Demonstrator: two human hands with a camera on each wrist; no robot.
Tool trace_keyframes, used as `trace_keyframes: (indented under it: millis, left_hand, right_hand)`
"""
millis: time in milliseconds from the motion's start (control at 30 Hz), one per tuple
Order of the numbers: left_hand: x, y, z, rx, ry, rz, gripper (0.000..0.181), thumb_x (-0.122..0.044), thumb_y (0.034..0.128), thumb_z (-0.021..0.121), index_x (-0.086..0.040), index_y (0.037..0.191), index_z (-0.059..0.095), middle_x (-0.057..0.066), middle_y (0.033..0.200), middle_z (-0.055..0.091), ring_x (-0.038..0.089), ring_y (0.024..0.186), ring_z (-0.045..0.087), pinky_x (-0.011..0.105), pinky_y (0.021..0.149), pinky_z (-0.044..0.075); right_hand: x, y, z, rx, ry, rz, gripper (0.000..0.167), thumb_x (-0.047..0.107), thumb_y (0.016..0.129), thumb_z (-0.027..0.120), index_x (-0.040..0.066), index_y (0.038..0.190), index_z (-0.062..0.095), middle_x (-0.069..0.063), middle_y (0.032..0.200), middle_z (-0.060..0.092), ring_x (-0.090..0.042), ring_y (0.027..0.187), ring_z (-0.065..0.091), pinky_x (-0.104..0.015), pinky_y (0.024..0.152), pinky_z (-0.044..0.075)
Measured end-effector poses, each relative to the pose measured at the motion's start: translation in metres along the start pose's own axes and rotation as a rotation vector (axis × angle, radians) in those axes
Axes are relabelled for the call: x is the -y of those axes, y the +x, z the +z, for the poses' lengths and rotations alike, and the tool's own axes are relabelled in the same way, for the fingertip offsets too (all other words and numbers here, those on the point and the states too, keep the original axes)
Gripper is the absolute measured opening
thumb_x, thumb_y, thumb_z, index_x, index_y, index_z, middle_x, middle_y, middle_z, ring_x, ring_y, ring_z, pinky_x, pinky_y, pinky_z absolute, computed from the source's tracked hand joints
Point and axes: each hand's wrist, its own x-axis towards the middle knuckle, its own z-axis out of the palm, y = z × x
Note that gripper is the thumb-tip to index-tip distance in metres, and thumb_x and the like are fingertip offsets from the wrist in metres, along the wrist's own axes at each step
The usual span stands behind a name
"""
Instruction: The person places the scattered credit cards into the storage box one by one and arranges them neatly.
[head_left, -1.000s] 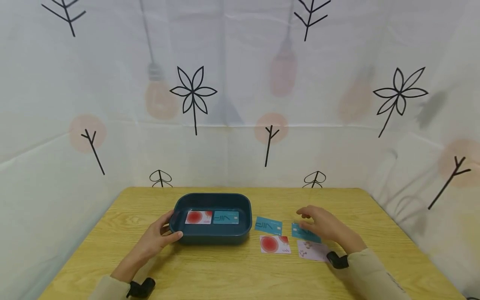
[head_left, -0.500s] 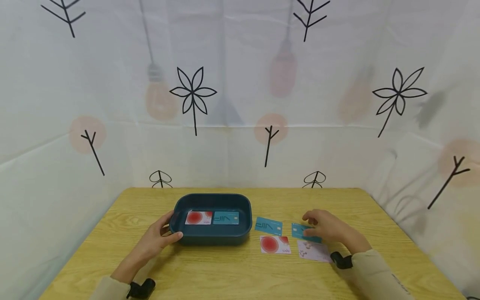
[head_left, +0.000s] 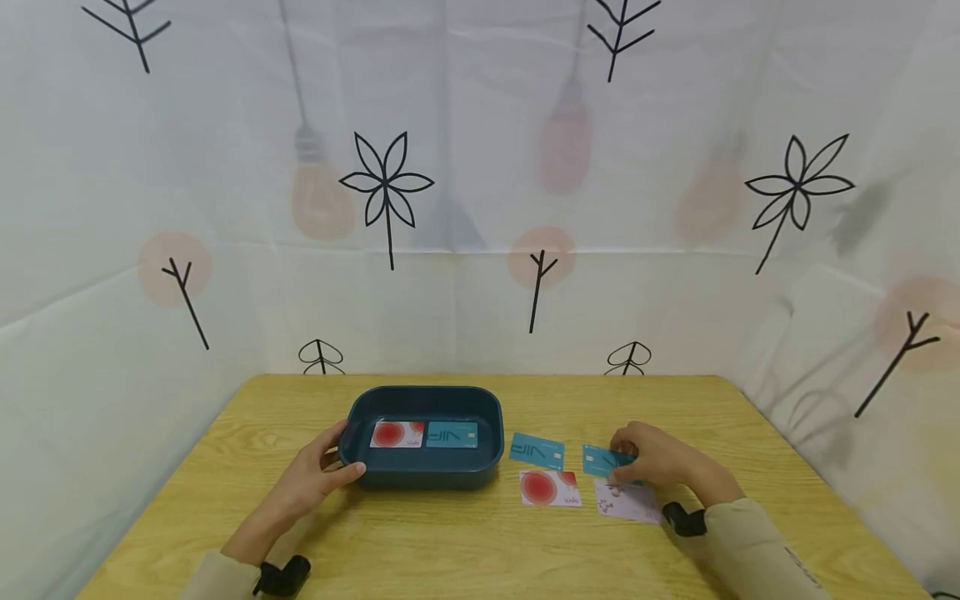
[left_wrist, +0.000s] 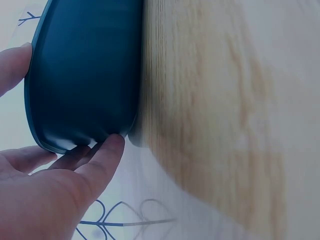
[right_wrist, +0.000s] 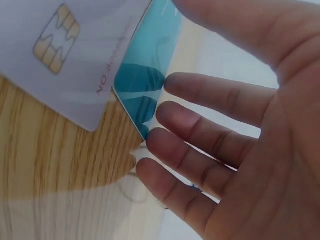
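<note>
My left hand (head_left: 318, 468) holds the left end of a dark blue rectangular tray (head_left: 431, 480), thumb on its front side. In the left wrist view the fingers (left_wrist: 102, 162) touch the tray's end wall. Inside the tray lie a white card with red circles (head_left: 397, 434) and a teal VIP card (head_left: 452, 435). On the right, my right hand (head_left: 660, 457) spans a teal card (head_left: 597, 461) flat on the table, thumb at its near edge and fingertips at the far one. The hand covers the card's right part. A pale pink card (head_left: 626, 502) lies just in front.
Between the tray and my right hand lie another teal VIP card (head_left: 537, 451) and a white card with red circles (head_left: 551, 489). The wooden table (head_left: 450, 550) ends at a patterned white cloth (head_left: 465, 308) behind.
My right hand has shifted slightly right along the teal card, and its thumb and fingertips have come to the card's edges. The left hand and tray stay put.
</note>
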Motion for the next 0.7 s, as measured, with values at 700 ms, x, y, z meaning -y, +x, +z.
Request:
trace_keyframes:
  millis: [700]
  left_hand:
    - [-0.0006,-0.0008,0.0002,-0.006,0.018,-0.002,0.081,-0.023,0.0884,0.070,-0.005,0.151,0.022,0.024,0.150,0.028,0.042,0.131,0.039,0.042,0.092,0.049]
  right_hand:
    - [0.0000,-0.0025,-0.0020,-0.001,0.010,0.060,0.036,0.022,0.073,0.083,0.005,0.096,0.062,-0.002,0.091,0.056,-0.019,0.083,0.051,-0.041,0.077,0.046]
